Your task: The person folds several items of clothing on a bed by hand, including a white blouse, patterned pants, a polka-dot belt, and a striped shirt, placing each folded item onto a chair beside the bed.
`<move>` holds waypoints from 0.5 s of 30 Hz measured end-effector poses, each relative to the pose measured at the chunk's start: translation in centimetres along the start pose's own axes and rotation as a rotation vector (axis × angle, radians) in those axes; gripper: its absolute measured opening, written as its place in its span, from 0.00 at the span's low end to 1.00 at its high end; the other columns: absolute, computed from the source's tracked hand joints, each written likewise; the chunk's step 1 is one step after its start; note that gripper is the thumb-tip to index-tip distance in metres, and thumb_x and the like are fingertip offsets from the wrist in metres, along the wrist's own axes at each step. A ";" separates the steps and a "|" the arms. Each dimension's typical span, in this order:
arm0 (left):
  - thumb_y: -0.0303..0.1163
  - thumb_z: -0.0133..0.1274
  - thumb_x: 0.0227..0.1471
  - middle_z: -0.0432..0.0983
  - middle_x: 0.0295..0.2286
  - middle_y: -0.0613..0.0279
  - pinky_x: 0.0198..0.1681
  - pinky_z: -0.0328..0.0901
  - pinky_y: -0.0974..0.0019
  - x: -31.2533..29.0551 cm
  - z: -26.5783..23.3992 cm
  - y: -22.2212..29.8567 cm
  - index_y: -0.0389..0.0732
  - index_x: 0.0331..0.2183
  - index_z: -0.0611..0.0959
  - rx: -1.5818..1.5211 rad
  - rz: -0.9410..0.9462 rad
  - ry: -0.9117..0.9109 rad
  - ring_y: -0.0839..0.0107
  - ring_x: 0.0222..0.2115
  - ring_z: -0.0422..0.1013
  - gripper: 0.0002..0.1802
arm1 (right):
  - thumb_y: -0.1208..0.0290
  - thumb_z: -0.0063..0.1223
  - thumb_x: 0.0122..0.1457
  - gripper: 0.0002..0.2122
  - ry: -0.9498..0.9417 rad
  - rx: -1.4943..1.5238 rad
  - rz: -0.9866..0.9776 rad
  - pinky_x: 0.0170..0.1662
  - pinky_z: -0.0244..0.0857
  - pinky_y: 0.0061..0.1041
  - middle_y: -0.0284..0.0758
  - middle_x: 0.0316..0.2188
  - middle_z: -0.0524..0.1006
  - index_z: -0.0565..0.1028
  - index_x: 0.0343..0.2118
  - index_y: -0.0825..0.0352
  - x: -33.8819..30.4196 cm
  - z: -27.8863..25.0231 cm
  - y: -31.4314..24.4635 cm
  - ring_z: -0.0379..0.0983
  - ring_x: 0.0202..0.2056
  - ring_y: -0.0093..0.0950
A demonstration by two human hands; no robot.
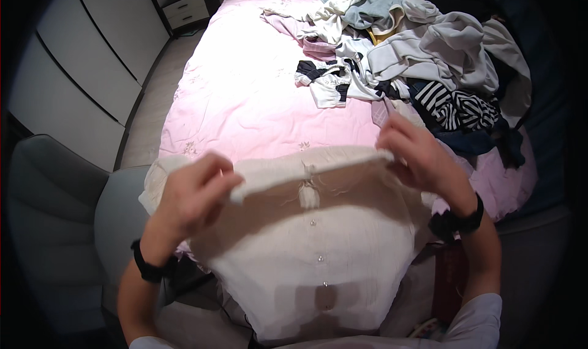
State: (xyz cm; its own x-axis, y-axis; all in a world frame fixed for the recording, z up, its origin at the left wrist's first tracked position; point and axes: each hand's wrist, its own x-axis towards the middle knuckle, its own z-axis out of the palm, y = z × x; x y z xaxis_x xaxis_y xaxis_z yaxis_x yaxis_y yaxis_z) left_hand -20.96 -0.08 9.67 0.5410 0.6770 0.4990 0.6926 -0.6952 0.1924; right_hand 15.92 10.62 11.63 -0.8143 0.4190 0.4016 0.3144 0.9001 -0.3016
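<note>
A person pinches the upper edge of a cream buttoned blouse (361,245), drawn out between two bare hands at the near end of a pink-covered bed (239,86). The left hand (199,193), toward 8 o'clock from the center of the scene, has its fingers curled closed on the cloth; the right hand (419,156), at 3 o'clock, grips the same edge farther along. The blouse hangs toward 6 o'clock, its small buttons in a column down the middle. A heap of clothes (441,49) lies on the bed between 1 and 2 o'clock, a black-and-white striped garment (456,107) at 2. A gray chair (55,220) stands between 8 and 9 o'clock, white cabinet doors (79,73) at 10.
</note>
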 end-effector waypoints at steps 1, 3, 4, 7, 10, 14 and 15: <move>0.13 0.56 0.32 0.74 0.29 0.55 0.21 0.67 0.66 -1.1 -0.4 1.5 0.37 0.36 0.82 0.038 0.032 0.001 0.64 0.22 0.73 0.22 | 0.84 0.58 0.42 0.13 0.021 -0.016 -0.027 0.29 0.67 0.34 0.40 0.30 0.71 0.69 0.32 0.69 -1.0 0.0 -1.6 0.71 0.27 0.41; 0.13 0.55 0.34 0.75 0.27 0.58 0.21 0.66 0.67 -2.9 -0.7 4.0 0.38 0.37 0.83 0.142 0.103 0.060 0.66 0.21 0.72 0.22 | 0.84 0.57 0.41 0.12 0.085 -0.096 -0.142 0.28 0.67 0.33 0.38 0.26 0.70 0.70 0.31 0.69 -3.1 0.6 -3.2 0.71 0.27 0.38; 0.16 0.56 0.35 0.75 0.27 0.59 0.21 0.65 0.67 -3.7 -0.9 4.9 0.37 0.36 0.83 0.175 0.127 0.085 0.67 0.21 0.71 0.19 | 0.83 0.58 0.41 0.13 0.113 -0.118 -0.151 0.27 0.67 0.33 0.37 0.25 0.69 0.71 0.31 0.68 -4.1 0.8 -4.0 0.71 0.26 0.37; 0.19 0.58 0.37 0.73 0.27 0.59 0.21 0.65 0.67 -6.3 -1.1 6.3 0.37 0.37 0.82 0.203 0.160 0.154 0.67 0.20 0.70 0.18 | 0.82 0.60 0.41 0.13 0.208 -0.111 -0.196 0.25 0.64 0.32 0.36 0.23 0.68 0.71 0.32 0.69 -6.5 1.7 -5.4 0.69 0.23 0.35; 0.19 0.57 0.37 0.72 0.26 0.59 0.20 0.64 0.67 -6.9 -1.8 6.5 0.36 0.39 0.80 0.184 0.171 0.225 0.66 0.20 0.69 0.21 | 0.79 0.63 0.43 0.15 0.290 -0.088 -0.208 0.21 0.60 0.31 0.35 0.22 0.67 0.71 0.34 0.69 -7.1 1.2 -6.6 0.66 0.20 0.34; 0.20 0.56 0.37 0.72 0.26 0.58 0.20 0.63 0.67 -5.8 -4.3 7.5 0.36 0.39 0.78 0.228 0.235 0.212 0.65 0.19 0.68 0.21 | 0.75 0.68 0.45 0.17 0.311 -0.162 -0.271 0.16 0.54 0.28 0.33 0.19 0.65 0.69 0.33 0.70 -6.4 -1.6 -7.9 0.63 0.16 0.32; 0.20 0.56 0.37 0.72 0.26 0.58 0.19 0.63 0.67 -5.4 -5.1 7.9 0.36 0.38 0.78 0.261 0.260 0.163 0.65 0.19 0.68 0.20 | 0.74 0.69 0.45 0.17 0.297 -0.178 -0.316 0.16 0.53 0.27 0.32 0.18 0.65 0.69 0.32 0.69 -6.0 -2.3 -8.4 0.63 0.15 0.31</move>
State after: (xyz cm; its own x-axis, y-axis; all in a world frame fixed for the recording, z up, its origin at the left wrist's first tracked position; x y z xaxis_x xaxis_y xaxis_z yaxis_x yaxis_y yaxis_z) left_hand -20.81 -10.48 12.82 0.6460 0.4245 0.6344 0.6516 -0.7395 -0.1686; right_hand 19.34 0.85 13.76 -0.7171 0.1138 0.6877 0.1737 0.9846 0.0182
